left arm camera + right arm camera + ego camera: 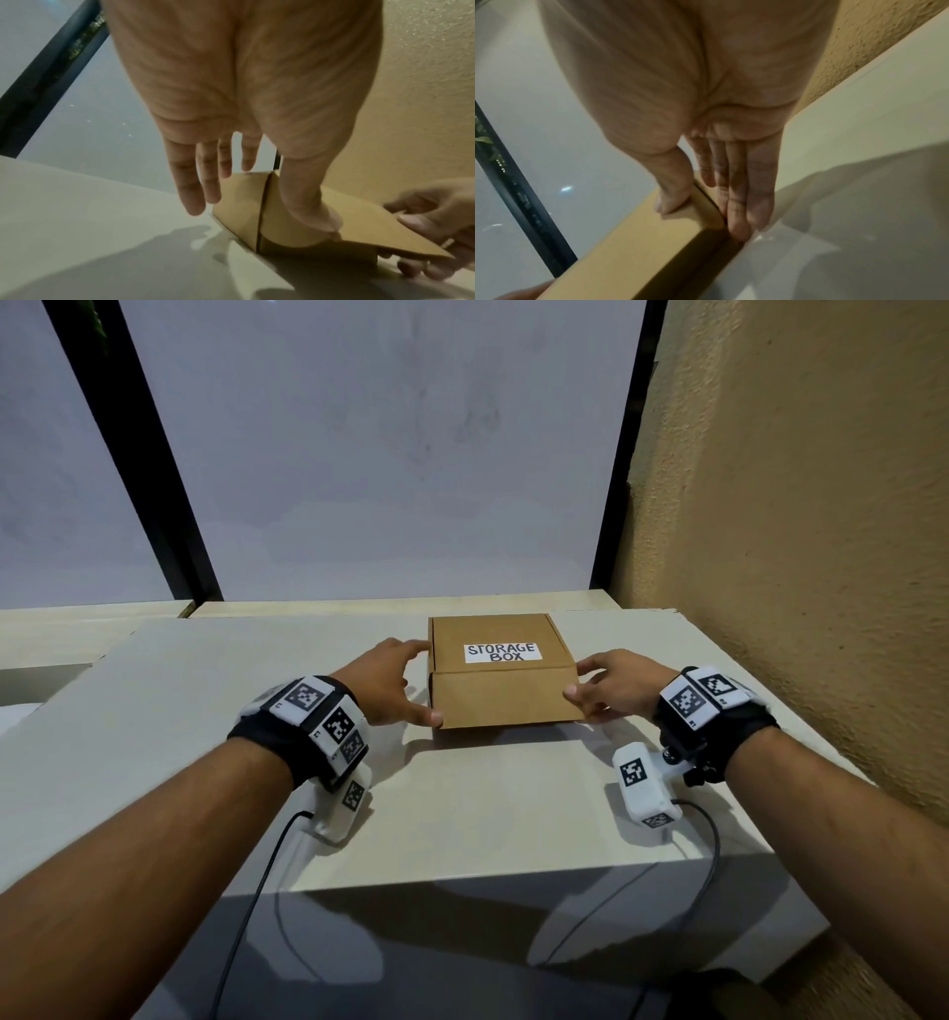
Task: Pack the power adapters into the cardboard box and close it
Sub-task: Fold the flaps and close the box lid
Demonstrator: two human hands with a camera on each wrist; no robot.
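Observation:
A brown cardboard box with a white "STORAGE BOX" label sits shut on the white table. My left hand is at its left side. Its fingers are straight and spread, and its thumb presses the front face near the left corner. My right hand holds the front right corner, with the thumb on the top edge and the fingers lying along the right side. In the left wrist view those fingertips curl under the box. No power adapters are in view.
A rough tan wall runs close along the table's right edge. Frosted window panes with black frames stand behind the table. Black cables hang from my wrist cameras over the table's front edge.

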